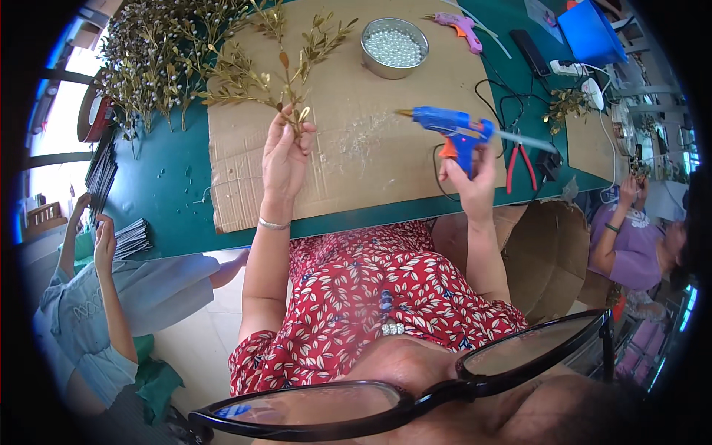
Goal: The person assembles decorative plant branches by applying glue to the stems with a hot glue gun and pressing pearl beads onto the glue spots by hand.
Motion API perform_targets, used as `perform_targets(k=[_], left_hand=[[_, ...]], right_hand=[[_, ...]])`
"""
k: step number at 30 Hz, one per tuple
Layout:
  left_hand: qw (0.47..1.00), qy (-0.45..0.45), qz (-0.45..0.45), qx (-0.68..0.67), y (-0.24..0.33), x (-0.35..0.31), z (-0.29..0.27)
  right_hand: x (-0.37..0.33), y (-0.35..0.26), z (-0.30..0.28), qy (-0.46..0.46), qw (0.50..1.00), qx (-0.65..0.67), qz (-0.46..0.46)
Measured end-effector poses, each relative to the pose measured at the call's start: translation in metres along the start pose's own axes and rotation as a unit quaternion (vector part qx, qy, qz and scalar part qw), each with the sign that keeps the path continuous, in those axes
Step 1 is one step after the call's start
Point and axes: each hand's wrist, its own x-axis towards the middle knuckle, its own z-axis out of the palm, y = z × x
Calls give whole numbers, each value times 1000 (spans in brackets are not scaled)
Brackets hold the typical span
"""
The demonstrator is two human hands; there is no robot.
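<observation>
My left hand (285,159) pinches the stem of an artificial leafy branch (285,63), its golden-green sprays fanning out above the cardboard. In my right hand (475,182) is a blue hot glue gun (452,124), gripped by its handle with the nozzle pointing left. A clear glue stick (526,141) sticks out of its back end. The gun and the branch are apart. Beyond them stands a round metal tin (394,48) full of pearly white beads. Dried glue strands (363,141) lie on the cardboard sheet (334,196) between my hands.
Bunches of beaded branches (159,67) are heaped at the far left of the green table (167,193). A pink glue gun (460,28), red-handled pliers (521,167), cables and a blue bin (589,33) occupy the right. Other people sit at left (111,297) and right (630,245).
</observation>
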Motion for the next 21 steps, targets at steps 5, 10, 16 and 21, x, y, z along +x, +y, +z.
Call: perform_targets(k=[5,10,16,21], left_hand=[[998,-37,-39,-18,-9,9,17],[997,-55,-46,-8,-11,18,30],[997,-21,-29,67,-18,28,30],[994,-29,-27,97,-25,28,18]], right_hand=[[5,-26,4,-88,988,106,66],[14,-15,25,-134,962,165,169],[20,-7,48,-133,981,40,139],[25,4,52,-145,972,10,182]])
